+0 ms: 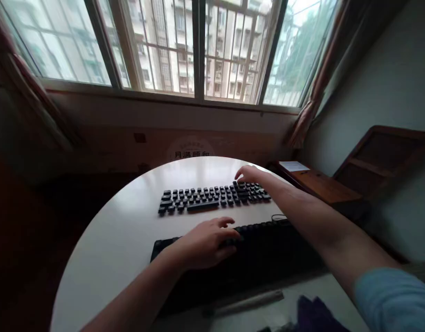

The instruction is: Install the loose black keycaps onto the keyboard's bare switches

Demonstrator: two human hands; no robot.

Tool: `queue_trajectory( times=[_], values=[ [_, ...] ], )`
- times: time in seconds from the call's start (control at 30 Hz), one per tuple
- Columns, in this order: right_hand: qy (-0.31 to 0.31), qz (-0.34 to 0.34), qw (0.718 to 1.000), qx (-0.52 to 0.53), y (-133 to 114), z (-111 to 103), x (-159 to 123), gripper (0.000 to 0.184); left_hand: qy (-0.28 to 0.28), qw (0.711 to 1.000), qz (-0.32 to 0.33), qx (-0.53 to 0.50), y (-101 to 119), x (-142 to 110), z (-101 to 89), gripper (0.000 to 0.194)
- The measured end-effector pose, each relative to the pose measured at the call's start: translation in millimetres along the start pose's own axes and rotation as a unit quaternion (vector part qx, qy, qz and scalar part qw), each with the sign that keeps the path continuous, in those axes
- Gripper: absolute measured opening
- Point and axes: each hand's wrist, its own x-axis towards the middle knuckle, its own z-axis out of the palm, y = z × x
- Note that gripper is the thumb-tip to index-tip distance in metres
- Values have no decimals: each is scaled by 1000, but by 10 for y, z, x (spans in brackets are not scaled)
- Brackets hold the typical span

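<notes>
Black keycaps (201,198) stand in keyboard-like rows on a round white table (111,230). Over the back edge of these rows, toward their right end, my right hand (250,174) reaches down with bent fingers close together. Its fingertips meet a keycap there; the exact grip is small and partly hidden. Nearer to me lies a long black keyboard (260,253), dark across most of its surface. My left hand (208,242) rests over its left half, fingers stretched and apart near the keyboard's back edge, with nothing visible between them.
A thin cable (278,217) loops behind the keyboard. In front lie a blurred stick-like object (248,303) and a purple item (316,316). Beyond the table are a wooden chair (381,157), a wooden surface with paper (293,166) and a barred window (198,50).
</notes>
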Motion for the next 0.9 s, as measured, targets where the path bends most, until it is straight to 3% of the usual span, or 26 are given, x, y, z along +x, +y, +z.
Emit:
queue_trajectory(
  times=[0.37,0.6,0.77,0.9],
  values=[
    [-12,-26,1000,3,-5,68,142,26,18,1000,-7,-4,22,3,-2,41],
    [-1,-37,999,2,-169,79,216,22,18,1000,-4,-4,12,-10,-2,42],
    [51,-30,998,6,-364,-30,153,19,19,1000,-17,17,9,-5,19,40],
    [122,-40,991,27,-471,-256,-177,22,17,999,-23,31,16,4,13,39]
  ],
)
